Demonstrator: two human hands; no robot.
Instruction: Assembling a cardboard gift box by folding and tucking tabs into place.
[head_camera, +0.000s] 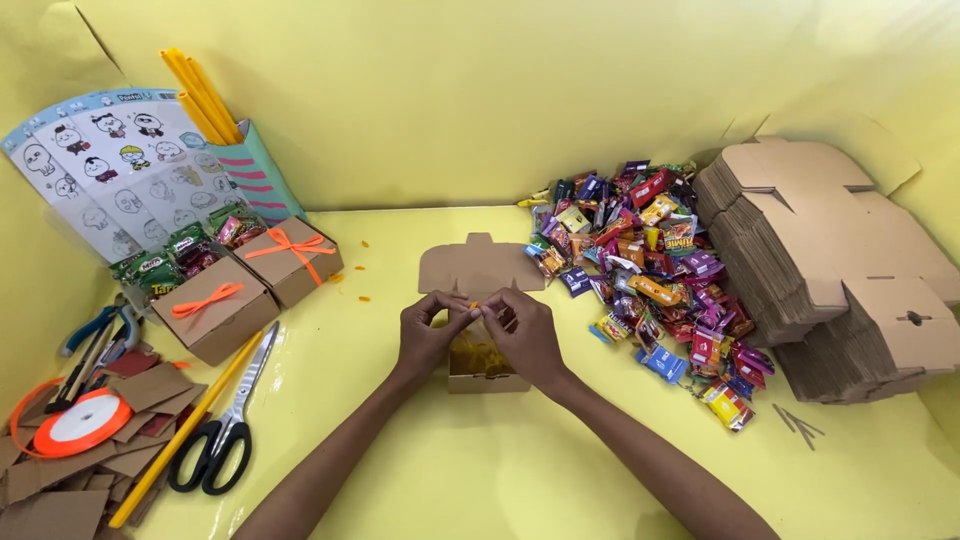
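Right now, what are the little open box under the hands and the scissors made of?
The open box looks like brown cardboard: matte, flat tan, with a folded flap. The scissors seem to have shiny grey metal blades and black handles, probably plastic.

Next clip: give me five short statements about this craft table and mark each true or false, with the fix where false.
1. Both hands, left hand and right hand, meet over an open cardboard box. True.
2. The scissors lie to the right of the open box. False: they lie to its left, beside a long yellow stick.
3. Two closed boxes carry orange bows. True.
4. The candy pile sits between the open box and the stack of flat cardboard blanks. True.
5. The roll of orange ribbon stands on the blanks. False: it lies at far left among cardboard scraps.
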